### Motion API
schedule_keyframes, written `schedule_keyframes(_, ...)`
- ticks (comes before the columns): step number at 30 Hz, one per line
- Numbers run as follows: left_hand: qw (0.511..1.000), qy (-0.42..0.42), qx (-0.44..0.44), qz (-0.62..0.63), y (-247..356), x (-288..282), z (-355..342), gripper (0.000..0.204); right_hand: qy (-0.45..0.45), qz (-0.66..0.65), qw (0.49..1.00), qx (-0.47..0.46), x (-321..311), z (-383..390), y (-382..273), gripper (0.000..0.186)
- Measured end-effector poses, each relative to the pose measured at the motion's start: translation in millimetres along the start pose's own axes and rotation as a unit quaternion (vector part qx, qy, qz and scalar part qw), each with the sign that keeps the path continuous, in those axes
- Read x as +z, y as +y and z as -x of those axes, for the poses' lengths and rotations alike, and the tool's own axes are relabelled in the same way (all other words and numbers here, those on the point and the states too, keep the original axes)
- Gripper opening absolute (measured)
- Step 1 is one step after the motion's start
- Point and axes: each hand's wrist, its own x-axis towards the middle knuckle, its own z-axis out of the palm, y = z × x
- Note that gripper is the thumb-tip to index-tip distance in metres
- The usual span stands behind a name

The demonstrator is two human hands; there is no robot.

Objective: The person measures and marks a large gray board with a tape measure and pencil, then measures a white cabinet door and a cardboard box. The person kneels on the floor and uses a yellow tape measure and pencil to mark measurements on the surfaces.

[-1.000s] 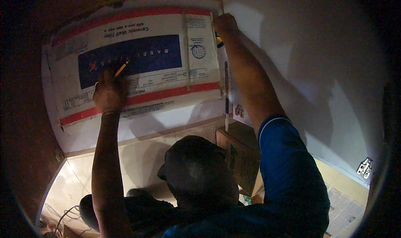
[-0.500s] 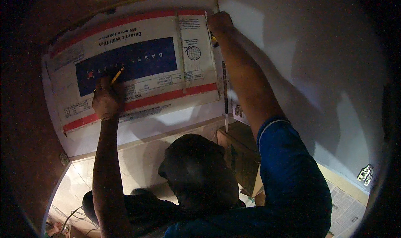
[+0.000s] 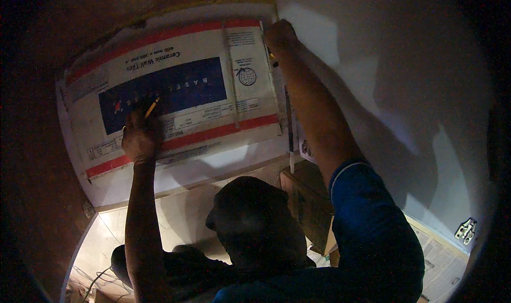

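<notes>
My left hand (image 3: pixel 140 138) is closed around a yellow pencil (image 3: pixel 152 108) and rests on the lower left part of a flat cardboard panel (image 3: pixel 247 98). The cardboard is white with red bands and a dark blue block, its print upside down. It lies on a white board (image 3: pixel 213 167). At the cardboard's upper right corner, my right hand (image 3: pixel 280 37) is closed, its fingers curled at the edge. A small yellow and black piece shows under that hand; the rest of it is hidden. A thin pale strip runs along the cardboard's right edge.
A white panel (image 3: pixel 383 90) rises on the right, bearing a metal hinge (image 3: pixel 466 231). Newspaper (image 3: pixel 436 263) lies below it. A brown carton (image 3: pixel 306 202) stands beyond my right arm. A dark rounded form (image 3: pixel 255 223) fills the lower middle. A cable (image 3: pixel 98 279) runs at lower left.
The whole view has shifted slightly, so the cardboard appears a little lower. The pencil stays in my left hand, and my right hand stays at the corner.
</notes>
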Motion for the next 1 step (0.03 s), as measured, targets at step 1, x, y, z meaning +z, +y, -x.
schedule_keyframes(1,1.000,-0.008,-0.001,0.000,2.2,1.0,-1.1,0.037,-0.010,-0.021,1.000,0.001,-2.3,5.7,4.9,0.031)
